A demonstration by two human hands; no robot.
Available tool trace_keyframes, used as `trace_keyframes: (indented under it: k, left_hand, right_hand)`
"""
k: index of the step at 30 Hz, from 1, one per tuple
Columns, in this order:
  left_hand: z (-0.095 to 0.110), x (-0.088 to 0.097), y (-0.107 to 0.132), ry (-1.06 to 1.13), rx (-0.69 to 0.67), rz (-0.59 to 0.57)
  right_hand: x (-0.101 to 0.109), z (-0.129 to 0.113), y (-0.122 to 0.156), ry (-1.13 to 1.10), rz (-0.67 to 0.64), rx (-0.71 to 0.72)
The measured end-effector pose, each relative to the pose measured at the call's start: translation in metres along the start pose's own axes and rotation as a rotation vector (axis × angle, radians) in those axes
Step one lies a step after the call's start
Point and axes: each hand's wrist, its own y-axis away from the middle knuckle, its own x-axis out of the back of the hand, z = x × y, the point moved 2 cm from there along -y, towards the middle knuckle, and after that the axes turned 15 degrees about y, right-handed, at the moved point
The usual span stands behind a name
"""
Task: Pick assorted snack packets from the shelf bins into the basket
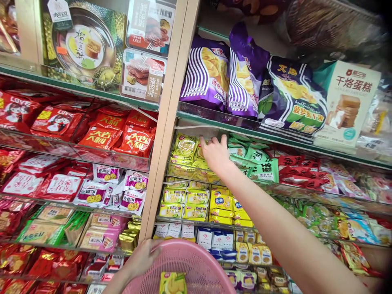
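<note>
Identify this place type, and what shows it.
Likely a snack shop: purple snack bags lined up on a shelf, small wrapped packets grouped by kind, and a pink basket held in the left hand.

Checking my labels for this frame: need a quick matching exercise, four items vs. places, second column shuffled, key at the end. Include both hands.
Column 1
1. Left hand
2. Right hand
3. Lone yellow packet
4. Purple striped bags

Column 2
A. Inside the pink basket
B. On a shelf higher than both hands
C. Just left of the green packets
D. At the basket's rim

Pairs: 1-D, 2-C, 3-A, 4-B
</note>
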Motion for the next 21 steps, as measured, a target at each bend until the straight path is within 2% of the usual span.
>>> trace_keyframes:
  k: [6, 12, 18, 21]
  left_hand:
    - [0.000, -0.001, 0.001, 0.001, 0.032, 0.003]
    - [0.002, 0.000, 0.001, 0.022, 0.065, 0.028]
    - [-0.002, 0.000, -0.001, 0.039, 0.048, 0.026]
    - [-0.003, 0.000, -0.001, 0.008, 0.057, 0.031]
  right_hand:
    - [0.002, 0.002, 0.000, 0.015, 0.037, -0.044]
    - [0.007, 0.004, 0.007, 0.051, -0.022, -0.015]
    - [0.017, 0.013, 0.013, -0.016, 0.052, -0.038]
    - [0.026, 0.017, 0.026, -0.050, 0.124, -0.053]
